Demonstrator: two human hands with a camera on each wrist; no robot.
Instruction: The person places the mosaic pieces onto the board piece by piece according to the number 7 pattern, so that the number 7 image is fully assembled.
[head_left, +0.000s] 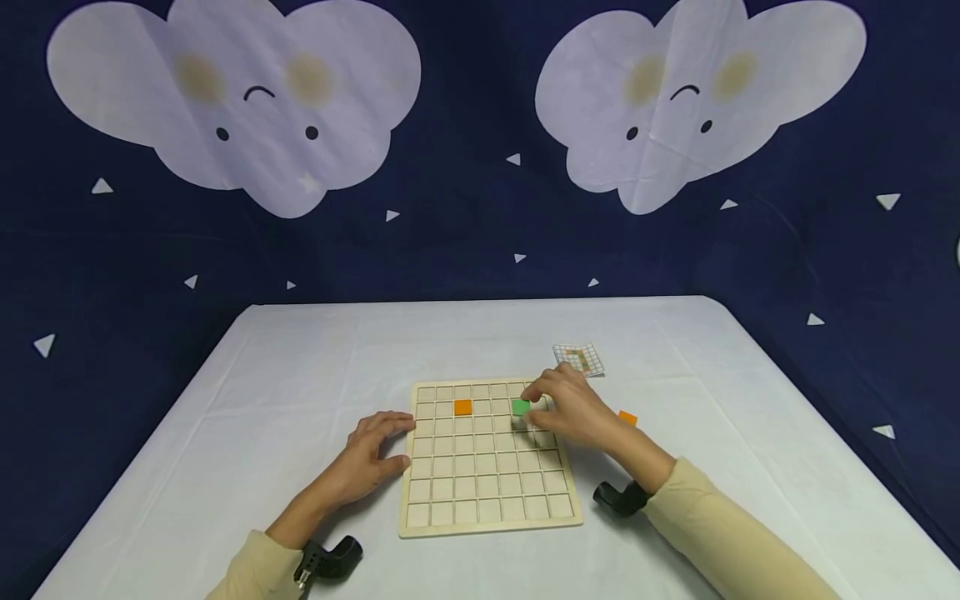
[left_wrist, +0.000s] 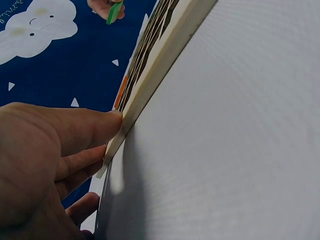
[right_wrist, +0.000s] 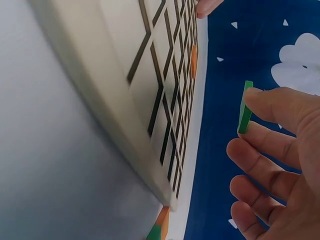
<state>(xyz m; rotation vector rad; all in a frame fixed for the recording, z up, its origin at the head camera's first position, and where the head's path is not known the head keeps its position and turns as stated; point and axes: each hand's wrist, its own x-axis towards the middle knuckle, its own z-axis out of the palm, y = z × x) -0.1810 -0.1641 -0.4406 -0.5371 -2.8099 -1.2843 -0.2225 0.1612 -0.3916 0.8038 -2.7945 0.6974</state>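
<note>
A square wooden grid board point(head_left: 491, 531) lies on the table, with one orange tile point(head_left: 462, 407) in a cell of its upper left part. My right hand point(head_left: 576, 408) pinches a green tile point(head_left: 521, 407) between thumb and index finger over the board's upper right part. In the right wrist view this green tile point(right_wrist: 245, 107) is held on edge, above the board, the other fingers loosely bent. At the board's left edge rests my left hand point(head_left: 365, 457), thumb and fingertips against the rim. The left wrist view shows its thumb point(left_wrist: 95, 127) touching the board's side.
Behind the board's upper right corner lies a card with a coloured grid pattern point(head_left: 579, 359). An orange tile point(head_left: 627, 417) shows past my right wrist; the right wrist view has a green tile point(right_wrist: 155, 232) beside it. A dark cloth with clouds hangs behind the white table point(head_left: 337, 350).
</note>
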